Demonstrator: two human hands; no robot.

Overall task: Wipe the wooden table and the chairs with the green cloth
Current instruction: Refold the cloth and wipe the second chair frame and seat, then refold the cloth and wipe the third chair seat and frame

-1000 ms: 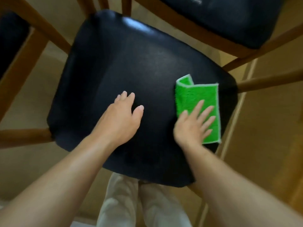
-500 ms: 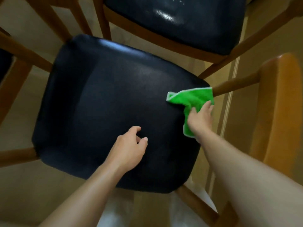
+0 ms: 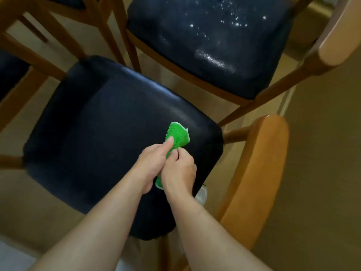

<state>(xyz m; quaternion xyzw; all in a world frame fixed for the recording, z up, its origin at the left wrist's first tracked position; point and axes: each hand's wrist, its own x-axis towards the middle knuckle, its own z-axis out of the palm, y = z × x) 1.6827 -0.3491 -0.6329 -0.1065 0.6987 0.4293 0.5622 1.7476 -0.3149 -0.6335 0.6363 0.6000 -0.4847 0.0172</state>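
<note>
Both forearms come in bare from the bottom edge and angle up toward the middle, meeting at the hands. Left hand (image 3: 151,163) and right hand (image 3: 178,172) are pressed right up against each other, knuckles up. Left thumb sticks out forward on top of the cloth (image 3: 178,136), rest of the fingers curled round it. Right hand's fingers are curled too, pinching the same cloth from the other side. Wrists are pretty much straight.

no legible text anywhere
</note>
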